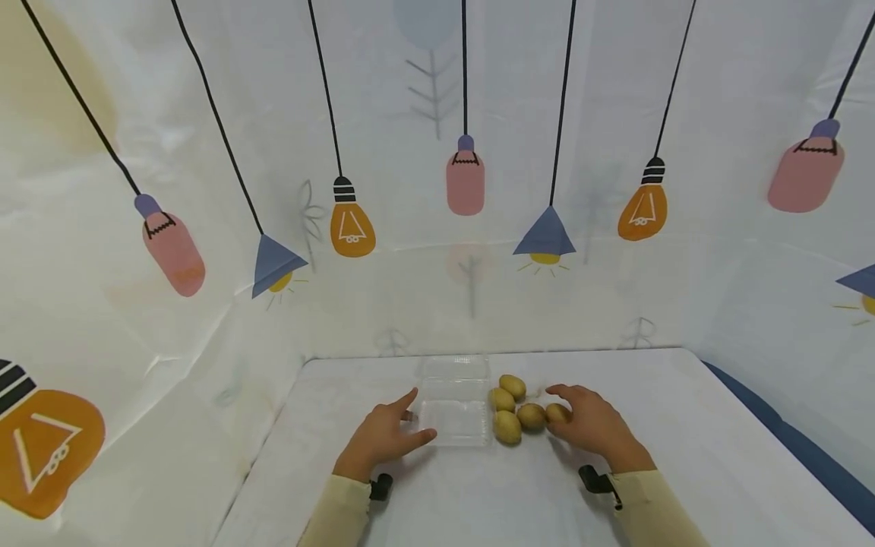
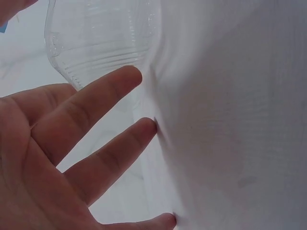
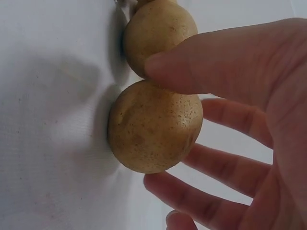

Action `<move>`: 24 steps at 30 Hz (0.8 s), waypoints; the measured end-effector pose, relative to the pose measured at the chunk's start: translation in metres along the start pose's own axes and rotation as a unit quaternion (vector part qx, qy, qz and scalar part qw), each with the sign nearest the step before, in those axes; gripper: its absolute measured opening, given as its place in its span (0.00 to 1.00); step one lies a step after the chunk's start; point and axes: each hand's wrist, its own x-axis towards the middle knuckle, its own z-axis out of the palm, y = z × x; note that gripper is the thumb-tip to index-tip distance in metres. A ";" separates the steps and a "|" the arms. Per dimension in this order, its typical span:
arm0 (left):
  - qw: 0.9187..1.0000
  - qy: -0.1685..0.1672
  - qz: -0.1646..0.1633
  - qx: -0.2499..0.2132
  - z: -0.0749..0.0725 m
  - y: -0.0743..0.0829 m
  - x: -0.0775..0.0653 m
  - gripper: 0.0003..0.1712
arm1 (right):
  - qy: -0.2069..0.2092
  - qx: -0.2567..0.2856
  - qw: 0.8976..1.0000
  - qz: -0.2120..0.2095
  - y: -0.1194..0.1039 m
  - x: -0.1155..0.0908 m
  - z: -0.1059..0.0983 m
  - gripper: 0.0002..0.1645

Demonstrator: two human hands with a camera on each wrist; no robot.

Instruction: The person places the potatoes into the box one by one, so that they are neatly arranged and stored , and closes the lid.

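Rightmost of five on the tabletop [image 1: 478,501], the end potato [image 1: 558,413]: set between the thumb and fingers of the right hand [image 1: 593,420], thumb [image 3: 206,62] across the near side, fingers [image 3: 225,167] spread along the far side. Shaped so, probably, to suit a round thing apt to roll. Cannot tell a firm pinch from loose surrounding; thumb tip also overlapping the neighbouring potato [image 1: 531,417] in the right wrist view, seemingly from the close spacing.

Farther left, three more potatoes [image 1: 507,428] in a loose bunch, just beside the right edge of a clear plastic box [image 1: 454,442]. Grouped there, apparently, for a short reach between bunch and box. Box open, both halves spread out on the table, one behind the other, perhaps to leave the inside easy to get at.

At the box's left edge, the left hand [image 1: 384,433]: digits splayed, gripping nothing, fingertips down on the table in the left wrist view. Posed, likely, to steady light plastic; cannot tell actual contact.

Outward again, pale sleeves [image 1: 339,510] and small dark wrist devices [image 1: 381,487]. Beyond the table's far edge, white sheeting [image 1: 403,304] printed with hanging lamps [image 1: 544,232].
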 end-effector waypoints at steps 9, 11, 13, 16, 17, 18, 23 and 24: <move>1.000 0.011 0.001 0.002 0.004 0.003 -0.001 0.59 | 0.001 0.017 1.000 -0.014 0.003 -0.002 -0.001 0.29; 1.000 0.013 0.004 0.001 0.004 0.003 -0.002 0.59 | -0.003 0.027 1.000 -0.014 0.003 -0.002 -0.001 0.28; 1.000 0.015 0.006 0.001 0.004 0.001 -0.002 0.59 | -0.010 0.038 0.999 -0.008 0.004 -0.002 -0.001 0.27; 1.000 0.019 0.009 -0.006 0.005 -0.001 -0.001 0.59 | -0.021 0.053 0.998 -0.003 0.005 -0.001 -0.001 0.27; 1.000 0.021 0.012 -0.007 0.005 -0.001 -0.001 0.58 | -0.023 0.056 0.998 0.000 0.006 -0.001 -0.001 0.28; 1.000 0.023 0.014 -0.010 0.005 -0.002 -0.001 0.58 | -0.024 0.058 0.998 0.002 0.006 -0.001 -0.001 0.28; 0.999 0.029 0.021 -0.004 0.006 -0.003 0.001 0.59 | -0.025 0.061 0.998 0.002 0.008 0.000 -0.002 0.29; 0.999 0.030 0.020 -0.002 0.006 -0.002 0.001 0.59 | -0.025 0.060 0.998 0.002 0.008 0.000 -0.003 0.30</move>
